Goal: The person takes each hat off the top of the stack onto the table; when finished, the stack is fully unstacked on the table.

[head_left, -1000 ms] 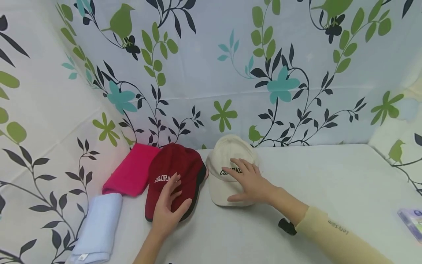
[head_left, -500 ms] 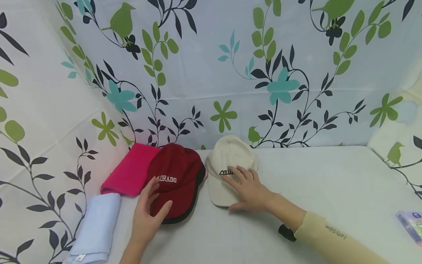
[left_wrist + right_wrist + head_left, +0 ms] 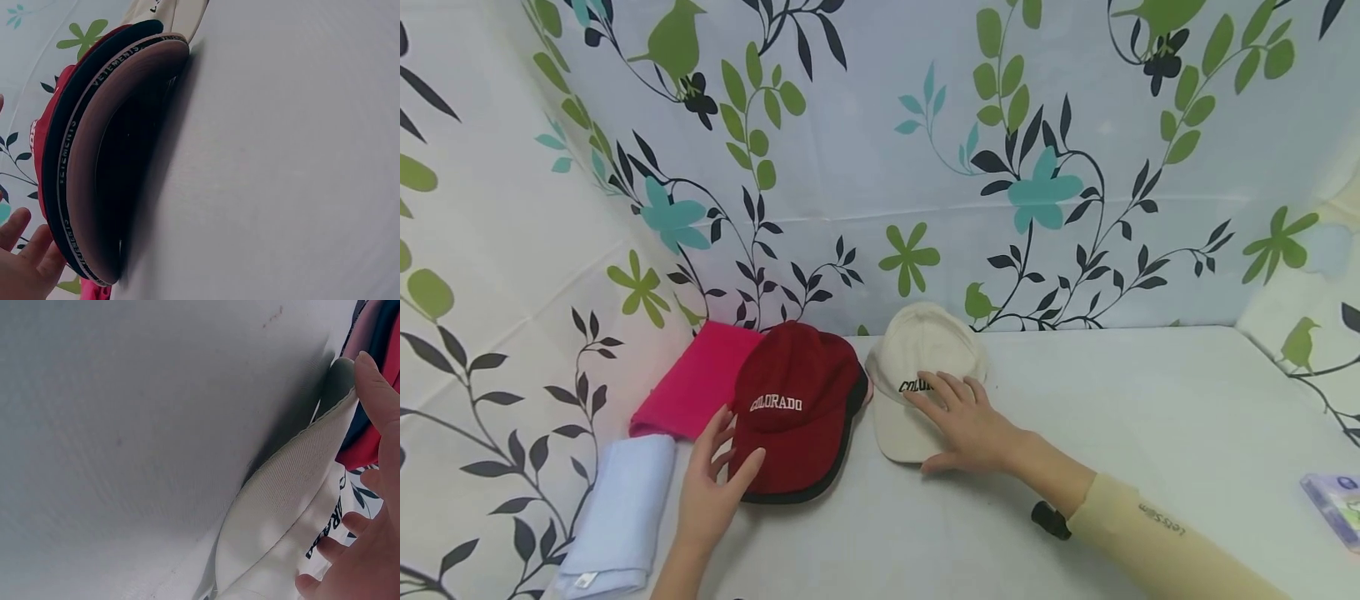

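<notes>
A red baseball cap (image 3: 790, 417) with white COLORADO lettering lies on the white table. The left wrist view shows a dark brim (image 3: 53, 150) and a pink brim (image 3: 84, 144) layered beneath it. My left hand (image 3: 706, 492) is at the red cap's left edge, fingers spread and loosely bent; whether they touch it I cannot tell. A cream cap (image 3: 917, 350) with dark lettering sits to the right. Over its front and brim is my right hand (image 3: 966, 425), fingers extended and partly covering the letters. In the right wrist view, its thumb lies by the brim's edge.
A folded bright pink cloth (image 3: 696, 387) lies behind and left of the red cap. Nearer, a folded light blue cloth (image 3: 621, 508) lies at the left. A purple packet (image 3: 1333, 504) is at the far right. Patterned fabric (image 3: 850, 167) hangs behind the table.
My left hand has moved left, from over the red cap to its left edge, uncovering the lettering. My right hand has slid slightly toward the cream cap's brim.
</notes>
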Tool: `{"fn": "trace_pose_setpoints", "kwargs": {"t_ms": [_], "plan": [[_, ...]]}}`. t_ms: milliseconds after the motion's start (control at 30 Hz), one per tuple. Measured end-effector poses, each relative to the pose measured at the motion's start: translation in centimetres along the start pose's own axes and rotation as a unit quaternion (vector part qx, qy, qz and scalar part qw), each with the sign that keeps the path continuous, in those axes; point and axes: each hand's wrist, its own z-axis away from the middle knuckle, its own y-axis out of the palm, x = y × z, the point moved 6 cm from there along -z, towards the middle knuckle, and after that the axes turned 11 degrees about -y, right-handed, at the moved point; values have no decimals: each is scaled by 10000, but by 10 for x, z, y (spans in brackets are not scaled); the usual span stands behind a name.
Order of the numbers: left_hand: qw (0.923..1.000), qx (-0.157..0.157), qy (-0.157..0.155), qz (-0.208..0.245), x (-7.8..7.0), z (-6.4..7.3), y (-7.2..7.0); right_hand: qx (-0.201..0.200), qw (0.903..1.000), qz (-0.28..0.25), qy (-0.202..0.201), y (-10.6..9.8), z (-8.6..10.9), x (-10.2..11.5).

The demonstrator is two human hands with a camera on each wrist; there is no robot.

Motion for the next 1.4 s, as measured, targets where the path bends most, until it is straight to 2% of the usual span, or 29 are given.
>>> {"fn": "trace_pose_setpoints", "kwargs": {"t_ms": [333, 567, 800, 1033, 1400], "plan": [[9988, 79, -441, -196, 10, -3, -4, -46, 9999, -154, 18, -3, 0, -3], [9982, 129, -473, -338, 13, -4, -4, -80, 9995, -299, 81, -5, 0, -5], [9970, 200, -657, -350, 19, -5, -6, -164, 9992, -293, 213, -14, -4, -7], [9944, 305, -896, -476, 22, -6, -7, -403, 9980, -463, 120, -21, -17, -5], [9922, 560, -1009, -482, 28, -8, -10, -520, 9923, -1076, 325, -23, -51, 2]]}}
